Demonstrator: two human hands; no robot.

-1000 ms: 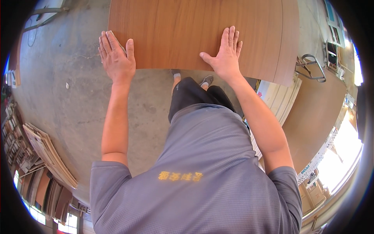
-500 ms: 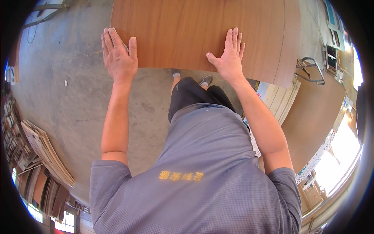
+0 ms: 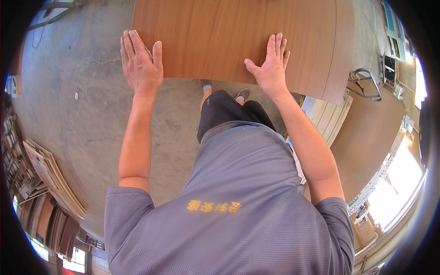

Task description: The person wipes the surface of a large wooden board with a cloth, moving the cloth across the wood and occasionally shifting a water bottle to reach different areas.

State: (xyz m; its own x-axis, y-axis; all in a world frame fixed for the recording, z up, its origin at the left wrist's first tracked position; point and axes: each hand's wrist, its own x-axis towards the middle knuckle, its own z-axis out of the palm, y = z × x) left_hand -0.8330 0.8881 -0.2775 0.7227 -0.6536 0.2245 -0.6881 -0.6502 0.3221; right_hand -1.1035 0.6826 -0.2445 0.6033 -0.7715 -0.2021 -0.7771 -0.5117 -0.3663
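Note:
A large brown wood-grain board (image 3: 215,50) lies in front of me. My left hand (image 3: 142,64) is at its near left corner, fingers straight and together, the thumb apart over the board. A thin pale-edged pad (image 3: 147,49) shows between the index finger and thumb; most of it is hidden under the hand, so its exact kind is unclear. Farther right, my right hand (image 3: 271,68) rests flat near the board's front edge, fingers stretched out and thumb spread to the left, holding nothing. A dark line runs along the board near its right side.
Stacked pale boards (image 3: 323,117) stand below the right side, beside a large brown sheet (image 3: 366,133). A bent black metal frame (image 3: 365,85) is at the right. More leaning panels (image 3: 55,176) are at the lower left, on the grey concrete floor (image 3: 91,114).
Both hands keep nearly the same place on the board. The whole view has shifted very slightly; nothing is taken up or let go.

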